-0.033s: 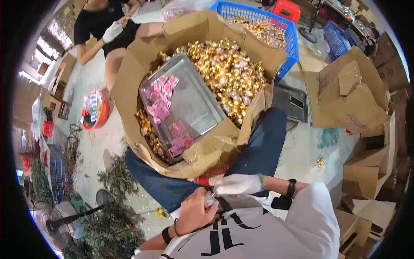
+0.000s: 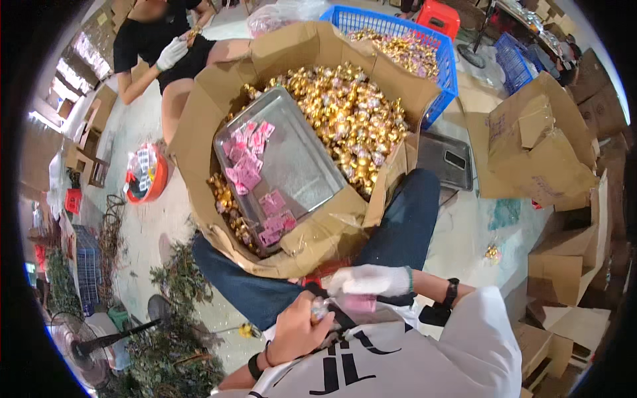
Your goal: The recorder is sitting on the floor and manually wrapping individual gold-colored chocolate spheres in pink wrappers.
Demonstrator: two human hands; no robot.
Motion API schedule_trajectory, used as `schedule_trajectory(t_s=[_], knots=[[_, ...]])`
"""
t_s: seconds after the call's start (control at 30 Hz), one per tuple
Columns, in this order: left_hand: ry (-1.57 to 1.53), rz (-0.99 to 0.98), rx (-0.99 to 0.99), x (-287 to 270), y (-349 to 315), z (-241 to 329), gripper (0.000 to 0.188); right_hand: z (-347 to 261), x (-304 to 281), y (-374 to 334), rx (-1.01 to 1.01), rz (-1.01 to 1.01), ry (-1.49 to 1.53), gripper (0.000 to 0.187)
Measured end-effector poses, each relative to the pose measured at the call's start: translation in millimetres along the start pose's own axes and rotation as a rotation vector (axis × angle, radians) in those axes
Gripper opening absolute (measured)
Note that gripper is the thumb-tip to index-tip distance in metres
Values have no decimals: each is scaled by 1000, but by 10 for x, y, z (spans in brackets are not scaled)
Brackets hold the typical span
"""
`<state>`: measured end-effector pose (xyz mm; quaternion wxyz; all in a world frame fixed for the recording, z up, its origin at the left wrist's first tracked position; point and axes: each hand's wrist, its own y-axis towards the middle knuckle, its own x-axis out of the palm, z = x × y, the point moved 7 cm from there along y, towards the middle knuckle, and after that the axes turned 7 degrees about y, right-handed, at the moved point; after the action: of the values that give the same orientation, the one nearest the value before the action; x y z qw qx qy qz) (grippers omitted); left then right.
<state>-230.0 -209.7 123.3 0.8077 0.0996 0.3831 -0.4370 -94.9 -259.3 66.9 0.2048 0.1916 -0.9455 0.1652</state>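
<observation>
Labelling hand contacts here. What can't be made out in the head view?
- Small item in the left hand: too small, wrapped by fingers.
- Pink piece under the gloved right hand: mostly covered by the glove.
- Gold pieces beneath the metal tray: hidden by it.
- Cardboard box floor: buried.

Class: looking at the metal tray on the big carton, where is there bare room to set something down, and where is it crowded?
The metal tray is bare across its middle and right side, bordered by pink packets along its left edge. The carton around it is crowded with gold-wrapped pieces.
</observation>
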Motion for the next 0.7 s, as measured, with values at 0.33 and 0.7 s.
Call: schedule_trajectory(t_s=[0.33, 0.7], knots=[[-252, 162, 316, -157, 197, 302, 58, -419, 437, 4, -449, 352, -419, 53], [592, 478, 136, -1137, 511, -228, 26, -2431, -193, -524, -1031, 881, -1985, 30]])
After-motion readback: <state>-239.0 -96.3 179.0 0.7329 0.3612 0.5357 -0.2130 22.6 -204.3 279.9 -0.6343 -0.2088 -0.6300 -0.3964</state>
